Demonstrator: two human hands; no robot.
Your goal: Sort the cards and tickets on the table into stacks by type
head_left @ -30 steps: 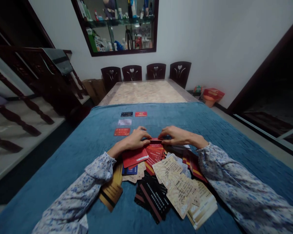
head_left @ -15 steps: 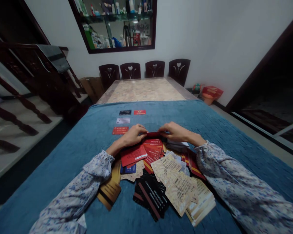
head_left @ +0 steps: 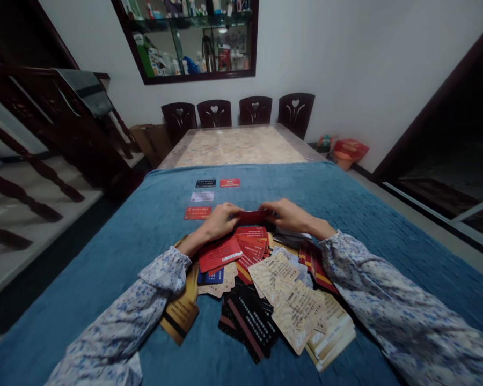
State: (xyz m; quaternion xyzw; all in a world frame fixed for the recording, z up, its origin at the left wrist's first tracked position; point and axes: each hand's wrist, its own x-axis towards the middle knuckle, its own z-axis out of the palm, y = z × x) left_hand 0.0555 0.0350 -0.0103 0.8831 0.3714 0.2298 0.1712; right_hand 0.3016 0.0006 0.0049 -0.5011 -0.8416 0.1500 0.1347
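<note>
Above the far edge of the card pile (head_left: 261, 289) on the blue blanket (head_left: 104, 257), left hand (head_left: 220, 221) and right hand (head_left: 286, 214) pinch one red card (head_left: 251, 217) between them — an end each, just clear of the heap

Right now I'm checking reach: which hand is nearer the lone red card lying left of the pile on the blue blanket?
Left. The left hand lies just right of the lone red card, apart from it; the right hand is farther right. Both pinch another red card.
</note>
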